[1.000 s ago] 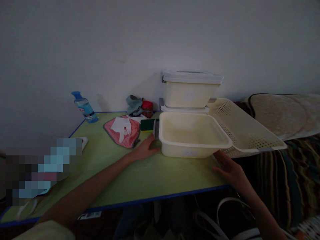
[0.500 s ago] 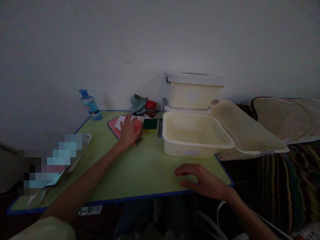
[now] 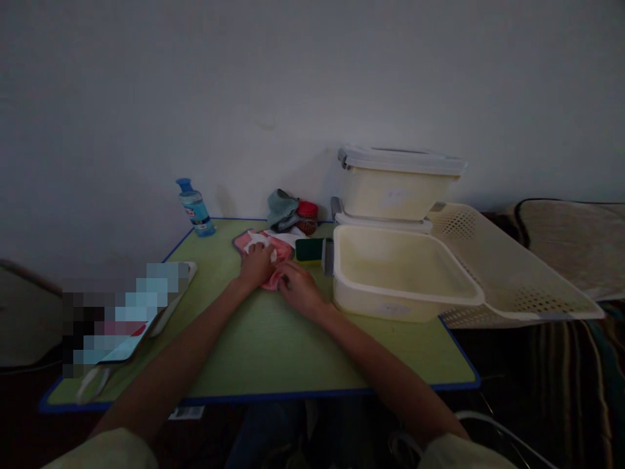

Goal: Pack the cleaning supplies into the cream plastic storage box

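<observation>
A pink cloth (image 3: 283, 246) with a dark edging lies bunched toward the back of the green table, with crumpled white material (image 3: 258, 239) on top of it. My left hand (image 3: 256, 267) has its fingers curled over the cloth and the white material. At the cloth's near right edge, my right hand (image 3: 301, 286) pinches a fold of it, fingertips partly hidden. Just right of the cloth is a green and yellow sponge (image 3: 309, 249), touching or very near the open cream container (image 3: 405, 306).
A lidded container (image 3: 395, 192) stands behind the open one, beside a perforated basket (image 3: 517, 273). A blue bottle (image 3: 196, 210), a grey-green cloth (image 3: 282, 210) and a red item (image 3: 307, 215) are along the back. A partly blurred device (image 3: 139, 326) sits on the table's left (image 3: 234, 365).
My right hand has moved from the table's front right to the cloth and grips its edge. My left fingers have curled, and the cloth is now bunched rather than spread flat.
</observation>
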{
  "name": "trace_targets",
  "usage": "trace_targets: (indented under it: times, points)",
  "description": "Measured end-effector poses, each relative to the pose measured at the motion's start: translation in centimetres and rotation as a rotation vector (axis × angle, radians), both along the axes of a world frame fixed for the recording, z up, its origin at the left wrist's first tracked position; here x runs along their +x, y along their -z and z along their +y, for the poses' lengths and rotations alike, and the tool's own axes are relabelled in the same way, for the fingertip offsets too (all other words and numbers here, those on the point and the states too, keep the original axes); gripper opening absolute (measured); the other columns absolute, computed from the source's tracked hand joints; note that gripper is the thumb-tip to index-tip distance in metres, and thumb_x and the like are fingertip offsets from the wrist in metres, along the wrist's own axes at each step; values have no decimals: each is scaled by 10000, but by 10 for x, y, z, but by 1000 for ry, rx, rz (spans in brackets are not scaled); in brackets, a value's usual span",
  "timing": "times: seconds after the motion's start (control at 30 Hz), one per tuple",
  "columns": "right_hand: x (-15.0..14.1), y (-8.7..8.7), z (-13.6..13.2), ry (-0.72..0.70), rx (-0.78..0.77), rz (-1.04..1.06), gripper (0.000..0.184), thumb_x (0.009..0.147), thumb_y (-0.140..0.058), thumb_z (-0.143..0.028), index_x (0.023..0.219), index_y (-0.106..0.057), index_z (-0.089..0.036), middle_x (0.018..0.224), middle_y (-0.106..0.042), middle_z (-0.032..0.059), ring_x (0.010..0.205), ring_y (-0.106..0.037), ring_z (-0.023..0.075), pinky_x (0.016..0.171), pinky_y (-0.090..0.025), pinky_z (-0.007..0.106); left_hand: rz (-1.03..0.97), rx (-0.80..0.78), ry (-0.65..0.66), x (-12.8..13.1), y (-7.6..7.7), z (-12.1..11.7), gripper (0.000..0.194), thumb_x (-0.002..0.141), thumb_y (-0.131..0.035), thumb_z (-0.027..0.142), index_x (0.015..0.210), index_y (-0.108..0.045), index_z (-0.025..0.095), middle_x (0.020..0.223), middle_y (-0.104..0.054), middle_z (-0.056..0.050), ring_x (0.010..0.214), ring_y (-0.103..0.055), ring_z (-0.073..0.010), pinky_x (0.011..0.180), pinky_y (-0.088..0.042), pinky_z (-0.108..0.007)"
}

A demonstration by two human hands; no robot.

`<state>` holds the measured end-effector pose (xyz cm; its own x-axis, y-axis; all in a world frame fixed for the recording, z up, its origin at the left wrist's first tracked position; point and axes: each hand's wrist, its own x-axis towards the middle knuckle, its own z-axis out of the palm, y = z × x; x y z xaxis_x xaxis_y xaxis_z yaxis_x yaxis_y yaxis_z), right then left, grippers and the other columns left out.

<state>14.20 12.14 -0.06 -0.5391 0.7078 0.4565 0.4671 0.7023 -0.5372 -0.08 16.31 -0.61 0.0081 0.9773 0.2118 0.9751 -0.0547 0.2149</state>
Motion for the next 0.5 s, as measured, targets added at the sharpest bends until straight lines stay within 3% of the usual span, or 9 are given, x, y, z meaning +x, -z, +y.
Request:
trace_targets:
  times: [0.17,0.27,0.37,0.5]
  points:
    - [5,16,8,32,-20,20,186,749,-472,-19,784,-535,-190,899,-582,40,878,-548,159,812,-444,288,-167,15,39,8,2,2,226,794,-526,267,936,-613,114,1055,-592,-175,1032,-544,-287,872,-415,-377]
    - [8,19,11,88,-32,32,176,743,-473,-26,809,-529,-179,919,-567,62,910,-533,181,838,-436,324,-353,14,27,10,3,3,137,724,-589,275,738,-605,139,832,-630,-120,871,-594,-269,780,-431,-351]
    - [8,19,13,111,-44,29,169,731,-480,-31,814,-522,-173,922,-555,74,922,-521,195,847,-434,344,-607,18,16,8,0,5,195,644,-653,317,587,-546,165,611,-568,-41,706,-584,-229,680,-424,-316]
    - [6,18,13,107,-53,29,182,727,-484,-43,838,-521,-184,976,-539,73,989,-493,198,886,-415,357,-1056,10,14,-2,-7,10,298,624,-657,419,561,-512,166,511,-495,23,536,-517,-147,537,-395,-250]
